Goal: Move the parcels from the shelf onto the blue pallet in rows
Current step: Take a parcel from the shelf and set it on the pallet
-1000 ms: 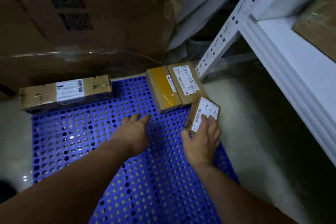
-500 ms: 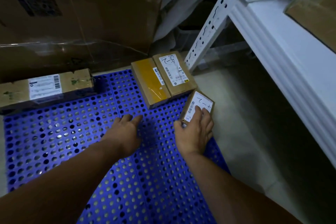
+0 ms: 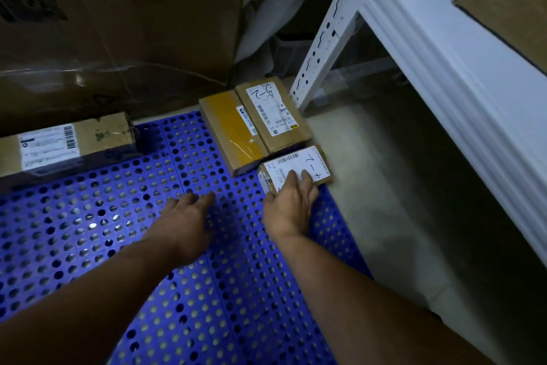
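Small brown cardboard parcel with white label [image 3: 299, 164] at the right edge of the blue perforated plastic pallet [image 3: 88, 216], just beside two larger brown parcels [image 3: 254, 127]. Right hand [image 3: 288, 207] flat on top, fingers [image 3: 291, 179] straight, not gripping; left hand [image 3: 186, 216] open, empty. Probably light and stiff; best taken by opposite side faces.

The person shows only as two arms and two hands. The left forearm [image 3: 88, 290] is bare along all of its visible length up to the wrist, with no sleeve over it. The left hand [image 3: 189, 216] is bare as well, its fingertips slightly blurred. The right forearm [image 3: 370, 299] is likewise uncovered, and the right hand [image 3: 291, 207] is bare, with knuckles and tendons faintly ridged across its back. Dim light hides nails and finer marks.
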